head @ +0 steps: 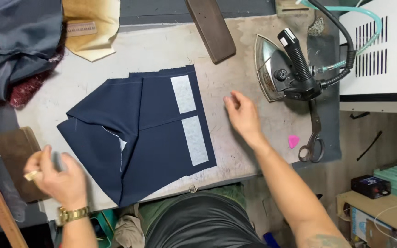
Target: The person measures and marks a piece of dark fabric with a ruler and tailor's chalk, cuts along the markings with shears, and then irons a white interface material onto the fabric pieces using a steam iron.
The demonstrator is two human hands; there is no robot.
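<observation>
My left hand (56, 177) sits at the near left edge of the table (235, 78), fingers pinched narrow around one small pale piece (31, 175); what it is I cannot tell. There is one gold watch (73, 214) on that wrist. My right hand (242, 115) hovers over bare table to the right of the cloth, fingers loosely spread and holding nothing.

One navy cloth (157, 142) lies flat in the middle, between my hands, its left part folded over into a point. On it I count two white strips (183, 94), one far and one near, end to end along its right side.

To the right, one iron (283, 69) rests on one dark mat (329, 133), with one pair of scissors (313, 138) just near of it and one pink chalk (293, 141) beside the scissors. One dark wooden block (211, 28) lies at the far edge. One brown pad (14, 160) lies far of my left hand. One white machine (382, 46) stands far right.
</observation>
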